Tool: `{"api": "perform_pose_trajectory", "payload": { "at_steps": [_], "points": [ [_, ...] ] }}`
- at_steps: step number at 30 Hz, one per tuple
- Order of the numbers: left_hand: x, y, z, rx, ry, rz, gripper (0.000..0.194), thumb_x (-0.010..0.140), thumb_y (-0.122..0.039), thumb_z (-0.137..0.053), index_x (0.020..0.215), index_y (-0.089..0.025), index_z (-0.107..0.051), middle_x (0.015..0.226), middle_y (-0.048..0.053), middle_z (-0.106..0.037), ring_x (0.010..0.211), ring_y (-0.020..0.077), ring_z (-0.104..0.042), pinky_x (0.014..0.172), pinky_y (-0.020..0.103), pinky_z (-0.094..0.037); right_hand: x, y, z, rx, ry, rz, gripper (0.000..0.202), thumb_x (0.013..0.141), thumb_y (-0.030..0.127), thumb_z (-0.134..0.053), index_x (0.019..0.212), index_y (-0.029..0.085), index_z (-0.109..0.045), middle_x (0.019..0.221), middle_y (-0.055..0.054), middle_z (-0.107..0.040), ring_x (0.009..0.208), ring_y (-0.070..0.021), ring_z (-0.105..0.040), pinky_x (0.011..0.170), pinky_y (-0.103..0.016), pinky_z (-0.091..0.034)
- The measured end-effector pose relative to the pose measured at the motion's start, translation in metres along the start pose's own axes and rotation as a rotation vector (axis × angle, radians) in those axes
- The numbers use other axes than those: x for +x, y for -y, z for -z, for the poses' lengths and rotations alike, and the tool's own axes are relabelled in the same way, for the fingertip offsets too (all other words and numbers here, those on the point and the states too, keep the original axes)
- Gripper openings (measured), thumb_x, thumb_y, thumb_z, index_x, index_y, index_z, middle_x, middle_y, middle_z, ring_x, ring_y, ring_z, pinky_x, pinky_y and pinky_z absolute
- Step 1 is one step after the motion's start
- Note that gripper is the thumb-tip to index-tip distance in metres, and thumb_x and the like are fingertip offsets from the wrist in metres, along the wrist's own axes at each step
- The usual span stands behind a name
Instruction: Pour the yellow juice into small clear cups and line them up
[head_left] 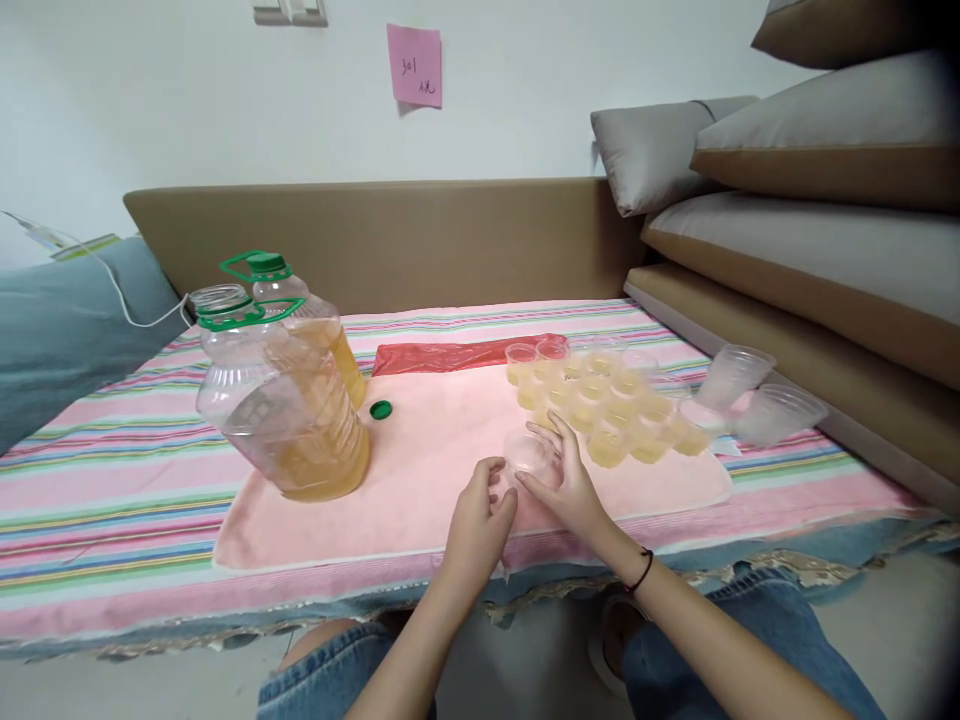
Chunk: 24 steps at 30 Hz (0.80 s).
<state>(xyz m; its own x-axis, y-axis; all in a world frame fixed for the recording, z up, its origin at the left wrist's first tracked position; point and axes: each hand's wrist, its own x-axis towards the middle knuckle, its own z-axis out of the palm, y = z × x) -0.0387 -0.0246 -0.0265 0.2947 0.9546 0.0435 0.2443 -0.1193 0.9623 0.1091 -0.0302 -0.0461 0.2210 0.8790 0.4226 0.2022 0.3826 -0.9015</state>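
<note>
Just above the pink towel [420, 500], an empty-looking clear plastic cup [527, 455] is between my two hands. My right hand [566, 480] is closed around its right side, thumb in front and fingers behind. Against the cup's left side are the curled fingertips of my left hand [480, 510]; part of their contact is hidden. Beyond my right hand stand several clear cups of pale yellow liquid [607, 445], packed close together. To the left is a large uncapped plastic jug [322, 460] partly filled with amber liquid, its green handle ring at the neck.
A second jug [345, 360] with a green cap stands behind the first. A loose green cap [381, 410] lies on the towel. Stacked clear cups [780, 415] lie tilted at the right. Red plastic [465, 355] stretches along the back. Cushions [810, 240] pile up at right.
</note>
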Motion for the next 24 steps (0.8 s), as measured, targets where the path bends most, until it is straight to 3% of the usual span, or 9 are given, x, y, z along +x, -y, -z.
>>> {"api": "perform_pose_trajectory", "payload": {
  "at_steps": [9,12,15,19,24],
  "points": [
    [-0.001,0.003,0.007,-0.009,-0.059,-0.023,0.031,0.076,-0.022,-0.059,0.106,-0.022,-0.057,0.116,0.010,-0.064,0.110,0.0248,-0.059,0.089,0.040,-0.049,-0.004,0.000,0.005,-0.052,0.056,0.040,0.088,0.070,0.026,-0.074,0.141,0.025,-0.021,0.141,-0.018,-0.042,0.134,-0.0263,-0.040,0.111,-0.054,-0.029],
    [0.001,-0.001,0.019,-0.020,-0.108,-0.042,0.033,0.077,-0.022,-0.056,0.110,-0.022,-0.056,0.122,0.011,-0.061,0.114,0.0248,-0.058,0.090,0.040,-0.049,-0.007,0.012,0.012,-0.219,0.089,0.135,0.093,0.070,0.027,-0.075,0.144,0.027,-0.018,0.147,-0.016,-0.035,0.139,-0.0279,-0.031,0.113,-0.057,-0.024],
    [0.000,-0.009,0.038,-0.009,-0.255,-0.145,0.032,0.081,-0.022,-0.051,0.113,-0.021,-0.055,0.125,0.011,-0.059,0.118,0.0235,-0.055,0.094,0.040,-0.047,-0.008,0.031,0.008,-0.327,0.087,0.241,0.090,0.072,0.027,-0.075,0.144,0.029,-0.021,0.149,-0.012,-0.034,0.140,-0.0288,-0.027,0.115,-0.057,-0.021],
    [-0.007,-0.021,0.072,-0.047,-0.596,-0.334,0.022,0.086,-0.024,-0.047,0.105,-0.020,-0.057,0.113,0.009,-0.062,0.112,0.0200,-0.058,0.094,0.035,-0.048,0.001,0.053,-0.031,-0.190,0.170,0.290,0.081,0.078,0.023,-0.068,0.144,0.033,-0.023,0.149,-0.008,-0.037,0.140,-0.0268,-0.030,0.115,-0.055,-0.023],
    [-0.016,-0.020,0.114,-0.119,-0.994,-0.367,0.017,0.086,-0.028,-0.049,0.099,-0.020,-0.056,0.108,0.006,-0.061,0.109,0.0188,-0.058,0.096,0.033,-0.046,0.021,0.050,-0.109,0.079,0.283,0.221,0.073,0.080,0.021,-0.065,0.142,0.033,-0.028,0.147,-0.008,-0.040,0.138,-0.0227,-0.035,0.114,-0.051,-0.027]
  ]
}}
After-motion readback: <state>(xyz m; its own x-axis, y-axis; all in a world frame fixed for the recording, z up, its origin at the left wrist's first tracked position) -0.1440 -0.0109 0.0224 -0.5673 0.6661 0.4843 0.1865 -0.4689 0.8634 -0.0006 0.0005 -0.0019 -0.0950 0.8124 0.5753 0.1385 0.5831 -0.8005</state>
